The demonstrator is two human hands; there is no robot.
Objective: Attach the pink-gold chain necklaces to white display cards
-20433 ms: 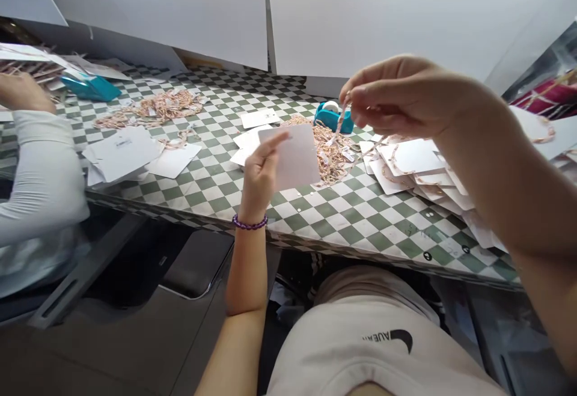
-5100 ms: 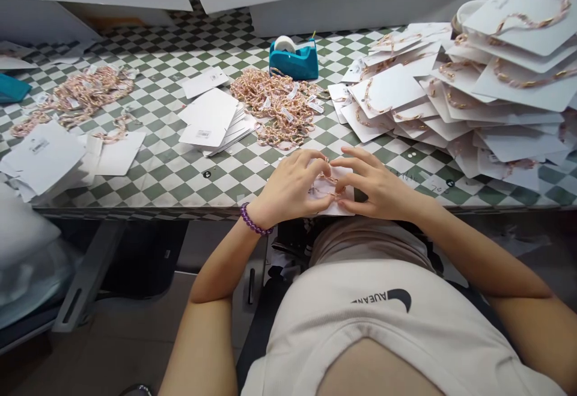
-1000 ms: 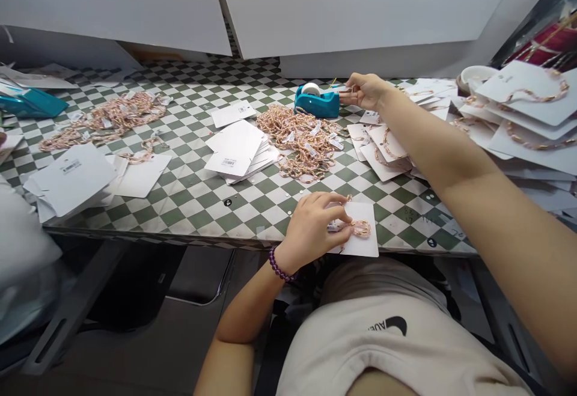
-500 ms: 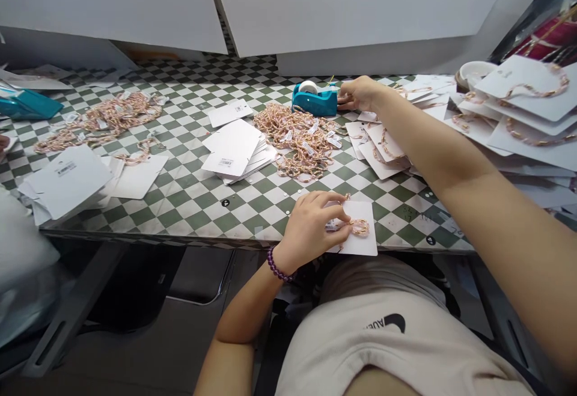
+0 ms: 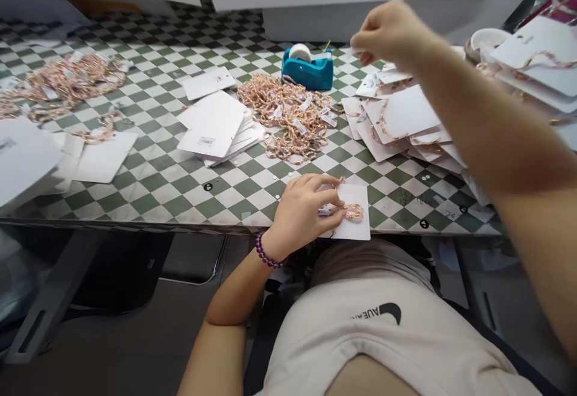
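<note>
At the table's front edge, my left hand point(image 5: 306, 208) presses down with bent fingers on a pink and gold beaded necklace point(image 5: 354, 212), holding it against a white display card point(image 5: 359, 194). The necklace's small white tag is partly under the fingers. My right hand point(image 5: 383, 32) is lifted to the right of the teal tape dispenser point(image 5: 311, 71), its thumb and fingers pinched. A faint pale bit, looking like a piece of tape point(image 5: 350, 52), shows at the fingertips. A pile of beaded necklaces point(image 5: 288, 116) lies in front of the dispenser.
Blank white cards point(image 5: 216, 122) are stacked left of the necklace pile. Carded necklaces point(image 5: 406, 113) lie under my right forearm, with a taller stack point(image 5: 541, 53) at the far right. Another necklace pile point(image 5: 76, 80) is on the left of the checkered table point(image 5: 171, 191).
My right hand has left the tape dispenser and risen up and to the right, fingers pinched. My left hand stays on the necklace and card. The view has shifted slightly.
</note>
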